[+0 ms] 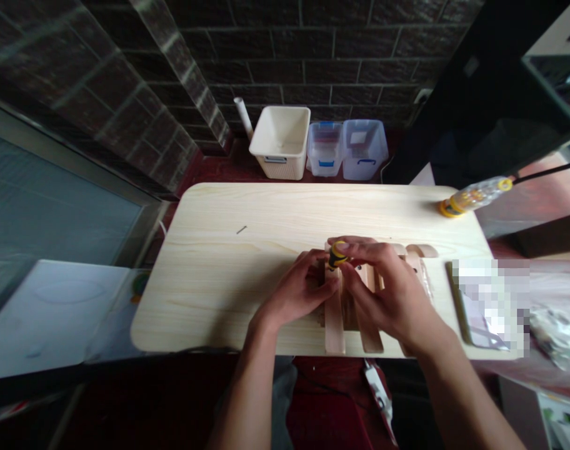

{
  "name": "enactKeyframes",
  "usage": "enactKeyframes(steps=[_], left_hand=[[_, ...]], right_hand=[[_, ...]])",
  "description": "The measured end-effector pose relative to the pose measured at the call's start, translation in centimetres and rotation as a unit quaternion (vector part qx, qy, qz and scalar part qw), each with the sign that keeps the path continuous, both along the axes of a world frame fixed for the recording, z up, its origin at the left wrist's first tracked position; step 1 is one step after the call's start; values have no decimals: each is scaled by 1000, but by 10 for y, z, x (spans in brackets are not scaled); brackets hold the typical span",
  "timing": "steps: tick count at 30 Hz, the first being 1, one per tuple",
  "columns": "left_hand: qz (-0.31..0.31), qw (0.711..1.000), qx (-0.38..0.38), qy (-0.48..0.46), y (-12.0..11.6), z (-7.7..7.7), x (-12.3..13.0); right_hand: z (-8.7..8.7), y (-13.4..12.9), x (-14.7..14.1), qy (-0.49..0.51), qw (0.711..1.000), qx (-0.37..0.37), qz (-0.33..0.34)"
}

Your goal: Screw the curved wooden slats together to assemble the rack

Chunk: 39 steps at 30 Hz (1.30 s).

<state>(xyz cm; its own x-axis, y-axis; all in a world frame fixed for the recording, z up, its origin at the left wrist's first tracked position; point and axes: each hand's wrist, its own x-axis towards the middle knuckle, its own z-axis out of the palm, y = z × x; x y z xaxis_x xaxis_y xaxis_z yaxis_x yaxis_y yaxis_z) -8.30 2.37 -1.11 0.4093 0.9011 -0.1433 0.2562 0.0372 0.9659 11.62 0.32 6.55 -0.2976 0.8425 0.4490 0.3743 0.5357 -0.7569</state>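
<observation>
A small screwdriver with a yellow and black handle [337,255] stands over the end of a wooden slat [334,319]. My right hand [388,281] holds the handle between thumb and fingers. On the slat's left side, my left hand [301,284] closes its thumb and fingers on the wood near the driver's tip. Beside it, under my right hand, lies a second slat [370,331] with a dark hole near its top. More wooden pieces sit beneath and behind, among them a curved one [422,250]. The driver's tip is hidden.
A small dark screw or pin [241,230] lies on the pale table [205,269]. At the right stand a clear-wrapped yellow tool [475,197] with a cable and a tablet-like device [482,312]. Behind the table are a cream bin [280,165] and two clear boxes [325,150].
</observation>
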Motion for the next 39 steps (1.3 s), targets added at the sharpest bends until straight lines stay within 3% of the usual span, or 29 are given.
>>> enactKeyframes(steps=[12, 20, 28, 39], left_hand=[[8, 1000, 7, -8, -1, -2, -2], [8, 1000, -2, -3, -1, 2, -1], [1, 1000, -6, -18, -2, -5, -2], [9, 1000, -8, -13, -2, 1, -1]], right_hand=[[-11, 3, 1, -10, 1000, 12, -27], [-10, 4, -1, -7, 1000, 18, -24], [-6, 0, 0, 16, 1000, -11, -12], [-9, 5, -1, -1, 1000, 20, -23]])
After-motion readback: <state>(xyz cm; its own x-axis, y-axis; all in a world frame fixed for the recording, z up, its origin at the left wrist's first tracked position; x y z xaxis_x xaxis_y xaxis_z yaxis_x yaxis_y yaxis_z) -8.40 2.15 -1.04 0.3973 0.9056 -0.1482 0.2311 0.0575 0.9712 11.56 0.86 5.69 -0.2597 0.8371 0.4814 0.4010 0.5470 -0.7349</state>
